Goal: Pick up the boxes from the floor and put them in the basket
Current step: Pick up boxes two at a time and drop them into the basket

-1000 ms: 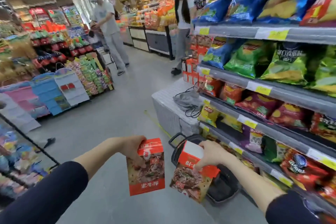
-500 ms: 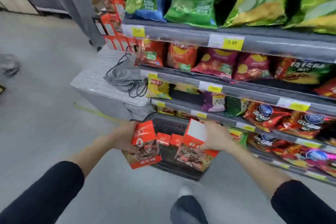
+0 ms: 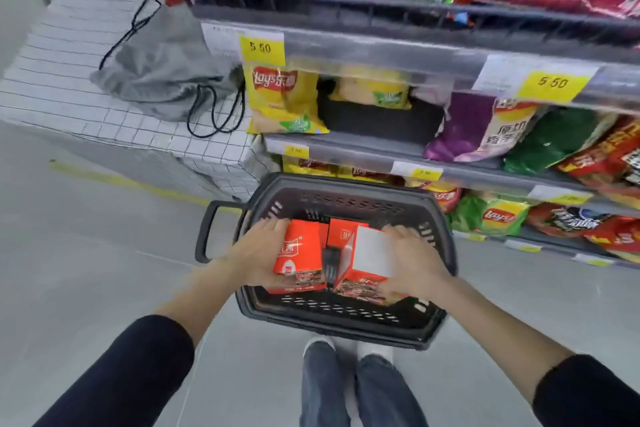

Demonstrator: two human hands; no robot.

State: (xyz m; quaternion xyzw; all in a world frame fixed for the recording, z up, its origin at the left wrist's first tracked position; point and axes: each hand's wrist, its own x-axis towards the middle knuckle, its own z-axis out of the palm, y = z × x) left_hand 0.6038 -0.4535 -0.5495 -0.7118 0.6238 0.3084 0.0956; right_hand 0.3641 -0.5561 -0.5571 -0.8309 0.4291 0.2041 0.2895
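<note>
While standing over the dark basket point(image 3: 341, 321) on the floor point(image 3: 86, 253), grips a red box point(image 3: 299, 255) in the left hand point(image 3: 258, 253), fingers curled round its left edge and far corner. Clasps a white-topped box point(image 3: 370, 253) in the right hand point(image 3: 414, 262), fingers wrapped over its right side and lower corner. Holds both side by side within the basket's rim, slightly tilted, with a narrow gap between them. Cannot tell whether either touches the basket's bottom. Shows more red packs point(image 3: 341, 234) deeper inside, between the two. Faces shelves point(image 3: 381, 52) of crisp bags, with a grey drawstring bag point(image 3: 162, 69) lying on a white gridded block point(image 3: 69, 94) at left.
</note>
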